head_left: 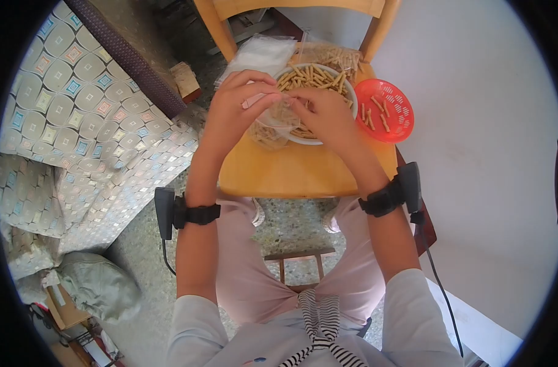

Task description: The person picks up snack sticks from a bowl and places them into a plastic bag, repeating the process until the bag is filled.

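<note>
Clear plastic bag (284, 117) over a white bowl (354, 96) of short tan sticks (315, 74), its edge pinched in the nearly closed fingertips of left hand (235, 101) and right hand (325, 111), red basket (408, 113) beside the bowl, wooden chair (291, 174) beneath.

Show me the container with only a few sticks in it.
The red basket, right of the white bowl; that bowl is heaped with many more.

Two hands (231, 103) form the grip, on one clear bag (283, 116). Beneath: one bowl (355, 100), sticks (310, 76) too many to count, one chair (291, 174). Right of the grip: one basket (406, 104), about six sticks. Nearer the body: two armbands (202, 214).
</note>
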Demonstrator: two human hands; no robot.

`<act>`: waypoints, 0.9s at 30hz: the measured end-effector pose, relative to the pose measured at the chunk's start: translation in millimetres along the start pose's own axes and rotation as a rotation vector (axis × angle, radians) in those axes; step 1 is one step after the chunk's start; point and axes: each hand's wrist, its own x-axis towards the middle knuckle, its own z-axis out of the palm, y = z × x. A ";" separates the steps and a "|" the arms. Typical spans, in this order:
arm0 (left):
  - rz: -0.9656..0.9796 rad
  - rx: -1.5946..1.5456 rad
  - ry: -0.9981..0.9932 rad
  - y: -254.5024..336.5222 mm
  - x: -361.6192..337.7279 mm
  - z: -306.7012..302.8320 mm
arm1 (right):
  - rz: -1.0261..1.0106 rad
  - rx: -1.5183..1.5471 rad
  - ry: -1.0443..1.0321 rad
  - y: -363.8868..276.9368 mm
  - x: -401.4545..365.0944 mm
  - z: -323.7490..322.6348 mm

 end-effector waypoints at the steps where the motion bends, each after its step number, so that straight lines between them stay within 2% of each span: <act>1: 0.056 -0.009 0.029 0.8 -0.7 1.9 | 0.033 0.047 -0.005 -0.6 1.4 -2.1; 2: 0.052 -0.011 0.023 -2.3 -2.9 2.9 | 0.069 0.088 -0.011 -0.6 1.5 -3.8; 4: 0.195 0.232 -0.089 -9.0 -2.6 5.7 | 0.056 0.088 -0.008 5.4 2.1 -4.5; 5: 0.196 0.230 -0.087 -12.5 -1.5 6.4 | 0.037 0.092 -0.004 8.0 3.5 -4.6; 8: 0.220 0.244 0.008 -9.9 3.0 2.8 | 0.022 0.108 -0.014 8.4 7.6 -8.9; 10: 0.200 0.339 0.187 -4.7 6.0 -3.5 | 0.015 0.128 -0.021 7.2 8.0 -8.2; 11: 0.203 0.335 0.183 -6.1 5.8 -3.2 | 0.007 0.150 -0.034 7.1 7.2 -7.8; 13: 0.262 0.370 0.055 -7.5 3.5 -1.7 | 0.011 0.140 -0.030 7.0 6.0 -7.9; 17: 0.271 0.313 -0.069 -4.7 -0.2 4.5 | 0.069 0.092 -0.065 1.0 8.6 -11.7; 20: 0.200 0.280 -0.006 -6.4 0.6 0.9 | 0.101 0.201 -0.021 10.4 12.1 -6.8; 21: 0.125 0.255 0.093 -9.5 1.8 -1.4 | 0.099 0.202 -0.019 19.1 12.5 -5.0; 22: 0.049 0.226 0.191 -11.2 1.8 -1.9 | 0.050 -0.006 -0.040 30.3 10.6 -3.1; 23: 0.050 0.226 0.190 -12.1 0.9 -1.0 | 0.002 -0.214 -0.059 41.1 7.5 -0.2; 24: 0.016 0.209 0.232 -12.3 0.0 -0.3 | 0.004 -0.215 -0.057 46.1 4.3 2.6; 26: -0.020 0.194 0.274 -13.3 -0.7 1.3 | -0.210 -0.391 -0.115 55.8 -0.9 9.0; 27: 0.007 0.202 0.295 -12.2 0.8 3.2 | -0.211 -0.391 -0.115 54.2 -0.4 10.5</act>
